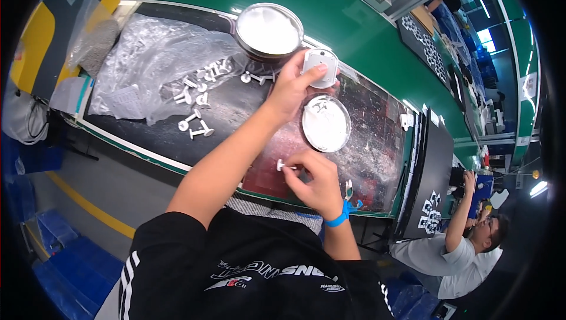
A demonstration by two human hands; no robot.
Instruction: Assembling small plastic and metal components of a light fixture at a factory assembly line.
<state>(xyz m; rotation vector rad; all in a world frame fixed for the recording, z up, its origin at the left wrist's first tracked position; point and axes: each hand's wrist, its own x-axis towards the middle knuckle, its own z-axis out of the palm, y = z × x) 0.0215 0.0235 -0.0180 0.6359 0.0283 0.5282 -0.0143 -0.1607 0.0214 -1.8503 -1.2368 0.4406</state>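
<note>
Head view: your left hand (293, 87) clamps a light, rigid white housing (321, 66) by its edges; right-hand fingers (299, 169) pinch a tiny, droppable white pin (283, 165).

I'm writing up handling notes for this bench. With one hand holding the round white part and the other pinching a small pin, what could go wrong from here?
1. The small white pin is pinched only at the tips of the right hand, near the table's front edge; it could slip and drop to the floor.
2. The left hand holds the round white part right beside the open tin; a bump might knock it.
</note>
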